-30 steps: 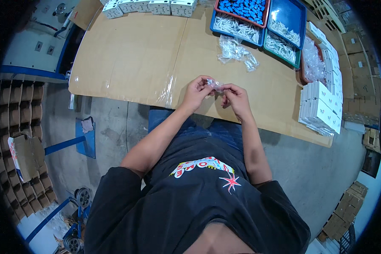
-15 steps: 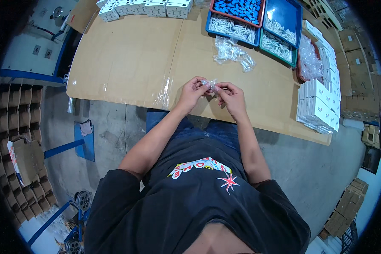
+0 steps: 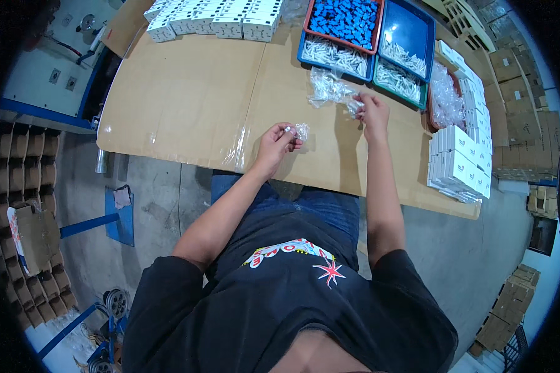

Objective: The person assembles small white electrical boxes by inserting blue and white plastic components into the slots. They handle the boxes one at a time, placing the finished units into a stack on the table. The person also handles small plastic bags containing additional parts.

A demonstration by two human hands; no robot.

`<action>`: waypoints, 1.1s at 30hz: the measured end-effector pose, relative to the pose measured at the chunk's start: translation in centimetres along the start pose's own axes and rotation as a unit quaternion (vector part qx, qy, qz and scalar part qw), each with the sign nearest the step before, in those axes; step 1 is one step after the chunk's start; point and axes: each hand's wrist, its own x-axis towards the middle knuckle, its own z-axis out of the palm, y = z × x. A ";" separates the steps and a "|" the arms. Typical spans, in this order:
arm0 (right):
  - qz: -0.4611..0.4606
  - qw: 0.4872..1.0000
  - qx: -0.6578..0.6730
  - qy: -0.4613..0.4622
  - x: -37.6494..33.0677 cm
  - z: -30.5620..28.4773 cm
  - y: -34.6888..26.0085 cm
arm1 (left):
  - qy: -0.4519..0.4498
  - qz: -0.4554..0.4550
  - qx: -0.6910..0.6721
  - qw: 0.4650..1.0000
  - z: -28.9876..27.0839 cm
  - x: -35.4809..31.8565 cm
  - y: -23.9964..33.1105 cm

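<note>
My left hand [image 3: 272, 149] is closed in a pinch near the table's front edge. Its fingertips hold a small clear plastic bag [image 3: 302, 131], which sticks out to the right; a whitish bit shows at the fingers, too small to name. Farther right and forward, my right hand [image 3: 374, 117] has its fingers pinched on the near end of a loose heap of clear plastic bags [image 3: 330, 88]. Whether it grips a single bag or several, I cannot make out. The heap lies on the cardboard-covered table [image 3: 186, 93], just in front of the trays.
At the back right, a red tray of blue pieces [image 3: 345, 23] rests on a blue tray of white slim pieces [image 3: 335, 56]. Beside them are another blue tray [image 3: 406, 25] and a green tray [image 3: 424, 98]. White boxes [image 3: 460, 163] stack at right, more white boxes [image 3: 230, 26] at back.
My hands have parted. The right has moved forward and right to the heap of clear bags, while the left keeps the small bag and has drawn slightly left.
</note>
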 end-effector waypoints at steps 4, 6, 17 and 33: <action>-0.022 0.999 0.030 0.004 4.8 1.5 -3.8 | -0.008 0.001 -0.011 1.000 -0.1 0.1 0.1; -0.028 1.000 0.008 0.001 6.1 1.7 -4.8 | -0.014 0.004 -0.018 1.000 -0.2 0.1 0.1; 0.045 0.963 -0.061 -0.260 -9.5 3.0 1.1 | -0.006 -0.023 -0.061 0.998 0.7 -0.2 1.2; 0.089 0.982 0.083 -0.146 -12.2 6.0 3.1 | -0.043 -0.004 -0.039 0.998 0.6 -0.5 1.6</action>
